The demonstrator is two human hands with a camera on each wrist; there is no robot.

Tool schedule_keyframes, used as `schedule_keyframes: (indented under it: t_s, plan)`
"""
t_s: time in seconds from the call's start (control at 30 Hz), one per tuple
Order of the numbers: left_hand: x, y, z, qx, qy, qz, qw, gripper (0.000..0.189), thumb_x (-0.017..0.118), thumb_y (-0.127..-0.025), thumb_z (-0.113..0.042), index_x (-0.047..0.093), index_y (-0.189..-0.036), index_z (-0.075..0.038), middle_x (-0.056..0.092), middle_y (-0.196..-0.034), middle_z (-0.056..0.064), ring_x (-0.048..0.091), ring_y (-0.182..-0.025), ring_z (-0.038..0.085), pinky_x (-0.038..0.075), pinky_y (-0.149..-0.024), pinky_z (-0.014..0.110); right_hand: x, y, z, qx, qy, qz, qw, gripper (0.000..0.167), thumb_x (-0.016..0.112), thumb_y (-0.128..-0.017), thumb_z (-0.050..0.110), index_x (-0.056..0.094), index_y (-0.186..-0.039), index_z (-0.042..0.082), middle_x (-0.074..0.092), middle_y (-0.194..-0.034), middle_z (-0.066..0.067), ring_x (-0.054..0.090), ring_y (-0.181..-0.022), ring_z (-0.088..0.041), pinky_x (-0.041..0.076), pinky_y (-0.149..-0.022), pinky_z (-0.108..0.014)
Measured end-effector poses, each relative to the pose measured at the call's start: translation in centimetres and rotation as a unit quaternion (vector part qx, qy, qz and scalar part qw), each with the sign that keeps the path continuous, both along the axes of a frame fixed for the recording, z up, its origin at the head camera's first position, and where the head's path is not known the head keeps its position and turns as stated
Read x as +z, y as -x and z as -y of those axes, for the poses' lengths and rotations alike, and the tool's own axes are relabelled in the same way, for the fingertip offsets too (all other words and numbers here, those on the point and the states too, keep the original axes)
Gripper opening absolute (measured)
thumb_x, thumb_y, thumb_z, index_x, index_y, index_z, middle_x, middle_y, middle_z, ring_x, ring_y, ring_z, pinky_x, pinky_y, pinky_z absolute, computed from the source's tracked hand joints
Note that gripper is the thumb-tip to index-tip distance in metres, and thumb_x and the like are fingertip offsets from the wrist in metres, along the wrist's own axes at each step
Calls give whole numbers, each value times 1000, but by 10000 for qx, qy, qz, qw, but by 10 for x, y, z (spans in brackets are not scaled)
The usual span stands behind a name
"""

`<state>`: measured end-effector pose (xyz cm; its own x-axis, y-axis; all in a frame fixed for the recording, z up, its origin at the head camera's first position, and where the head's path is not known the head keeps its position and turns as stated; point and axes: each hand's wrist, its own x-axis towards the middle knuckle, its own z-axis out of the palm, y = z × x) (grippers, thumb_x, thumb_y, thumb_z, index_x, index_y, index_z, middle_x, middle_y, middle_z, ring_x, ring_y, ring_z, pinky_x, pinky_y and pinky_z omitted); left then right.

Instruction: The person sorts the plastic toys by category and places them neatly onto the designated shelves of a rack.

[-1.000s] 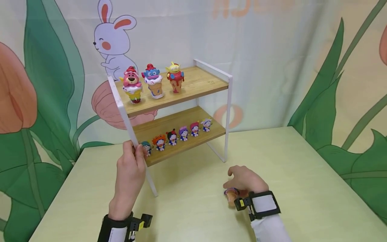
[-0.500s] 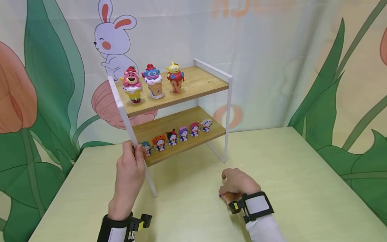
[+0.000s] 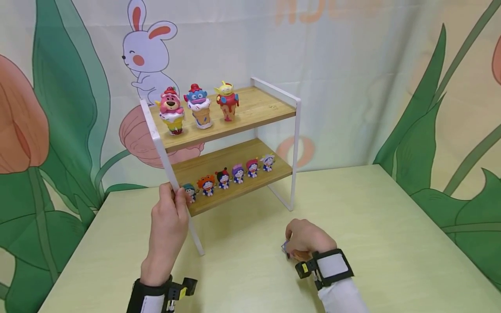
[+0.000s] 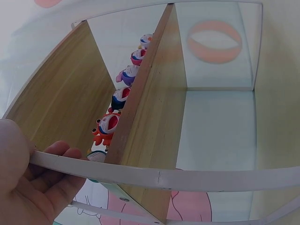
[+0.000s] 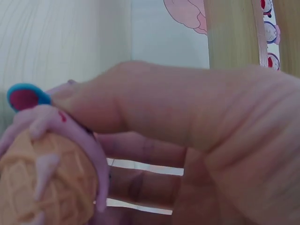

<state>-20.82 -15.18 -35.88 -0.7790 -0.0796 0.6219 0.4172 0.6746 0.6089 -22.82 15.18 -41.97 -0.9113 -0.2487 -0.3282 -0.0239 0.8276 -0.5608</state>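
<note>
My left hand (image 3: pixel 168 219) grips the white front left leg (image 4: pixel 140 176) of a two-tier shelf, thumb and fingers on either side of it. Out on the table, right of the shelf, my right hand (image 3: pixel 310 237) pinches an ice-cream-cone figurine (image 5: pixel 51 176). The right wrist view shows its waffle cone, pinkish-lilac icing and a small blue-and-red part under my thumb (image 5: pixel 108 101). Most of its upper part is hidden by the hand. Three similar cone figurines, a pink bear (image 3: pixel 171 111), a blue one (image 3: pixel 198 106) and a yellow-headed one (image 3: pixel 227 101), stand on the top board.
Several small blue-and-white figurines (image 3: pixel 223 178) in different hats line the lower board (image 3: pixel 231 191). The green tabletop (image 3: pixel 242 269) runs under both arms. Behind hangs a printed curtain (image 3: pixel 340 87) with a rabbit and plants.
My right hand has shifted left and slightly down, and its fingers have closed around the figurine, which now shows less. The left hand and shelf are steady.
</note>
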Motion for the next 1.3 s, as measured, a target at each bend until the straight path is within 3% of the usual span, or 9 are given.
schedule_keyframes:
  t_s: [0.2,0.43,0.57,0.73,1.03,1.3]
  plan:
    - [0,-1,0,1,13,37,10000,16,45,-104,-9,42,-114,3,59,-87,13,59,-71,22,55,-62,32,-2,2,0,59,-28,-155,9999,10,69,-79,1,64,-86,7,64,-62,-3,57,-50,-15,38,-44,-22]
    - [0,0,1,28,62,-35,10000,15,46,-104,-9,42,-113,2,59,-86,12,58,-69,22,48,-58,19,5,2,-2,-53,555,-398,9976,16,69,-78,-1,63,-92,6,61,-70,-5,53,-51,-17,39,-44,-25]
    - [0,0,0,42,80,-50,9999,15,46,-104,-8,43,-113,2,59,-86,12,58,-69,22,50,-58,21,10,3,-3,-2,1006,-563,9933,15,66,-83,-2,61,-95,4,61,-68,-8,50,-47,-16,38,-42,-24]
    - [-1,1,1,26,77,-24,10000,15,46,-104,-9,42,-114,2,59,-86,12,58,-69,22,51,-59,24,18,3,-2,-227,1221,-935,9878,17,66,-86,0,62,-101,5,63,-76,-7,53,-52,-16,42,-44,-25]
    - [0,0,1,25,105,-76,9999,14,47,-103,-8,43,-112,3,59,-85,13,59,-69,22,47,-58,17,38,1,-1,-603,1462,-1985,9672,14,72,-85,6,64,-96,9,64,-86,-2,59,-63,-18,50,-53,-31]
    - [0,0,0,15,50,-90,9999,14,46,-103,-7,43,-112,3,60,-86,13,60,-70,23,55,-60,35,52,-5,-3,-692,1685,-2626,9475,19,70,-88,9,64,-106,9,66,-98,-6,61,-66,-17,52,-53,-30]
